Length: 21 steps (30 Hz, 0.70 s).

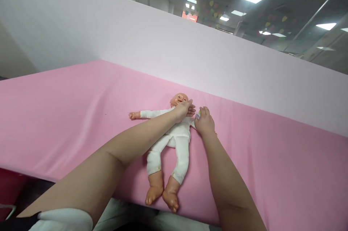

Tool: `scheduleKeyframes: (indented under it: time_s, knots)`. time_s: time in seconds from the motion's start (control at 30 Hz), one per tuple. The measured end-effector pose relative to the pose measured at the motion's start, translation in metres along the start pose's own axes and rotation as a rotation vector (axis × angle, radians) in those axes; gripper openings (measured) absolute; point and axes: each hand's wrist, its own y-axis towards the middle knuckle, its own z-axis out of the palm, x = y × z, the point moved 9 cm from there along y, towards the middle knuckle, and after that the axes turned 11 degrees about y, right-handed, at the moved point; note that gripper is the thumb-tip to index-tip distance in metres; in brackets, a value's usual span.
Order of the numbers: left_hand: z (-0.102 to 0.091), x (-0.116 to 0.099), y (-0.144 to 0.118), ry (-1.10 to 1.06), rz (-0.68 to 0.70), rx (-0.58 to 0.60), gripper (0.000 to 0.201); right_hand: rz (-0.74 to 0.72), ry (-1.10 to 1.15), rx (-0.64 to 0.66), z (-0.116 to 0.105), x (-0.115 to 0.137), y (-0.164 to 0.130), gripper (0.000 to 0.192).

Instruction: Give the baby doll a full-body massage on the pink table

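A baby doll (181,140) lies on its back, its head toward the wall and its bare feet toward me. Its body is soft white cloth; head, hands and feet are tan and shiny. My left hand (185,110) is over the doll's upper chest, just below the face, with its fingers stretched out toward the right and nothing seen in it. Beside the doll's arm on the right, my right hand (205,120) is curled around a small white and green object (198,115), mostly hidden by the fingers. The doll's hand on that side is hidden too.
Smooth pink sheeting (67,115) covers the table, with its front edge close to my lap. A white wall panel (152,46) rises along the back. Something red (11,187) stands below the table's edge at the lower left.
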Motion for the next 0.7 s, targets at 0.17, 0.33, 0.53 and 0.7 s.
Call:
scheduleKeyframes:
  time_s: [0.17,0.33,0.53,0.7]
  knots:
    - [-0.029,-0.002,-0.021,-0.171,0.03,-0.006,0.053,-0.063,-0.029,-0.093,-0.013,0.015,-0.001,0.06]
    - [-0.031,0.003,-0.027,-0.401,0.032,0.054,0.049,-0.351,0.157,-0.034,-0.019,0.092,-0.023,0.059]
    - [-0.022,-0.006,-0.032,-0.599,-0.044,0.154,0.066,-0.501,0.213,0.199,0.003,0.148,-0.054,0.081]
    - [-0.05,-0.028,-0.04,-0.572,0.022,0.088,0.071,-0.501,0.275,0.311,0.007,0.158,-0.067,0.084]
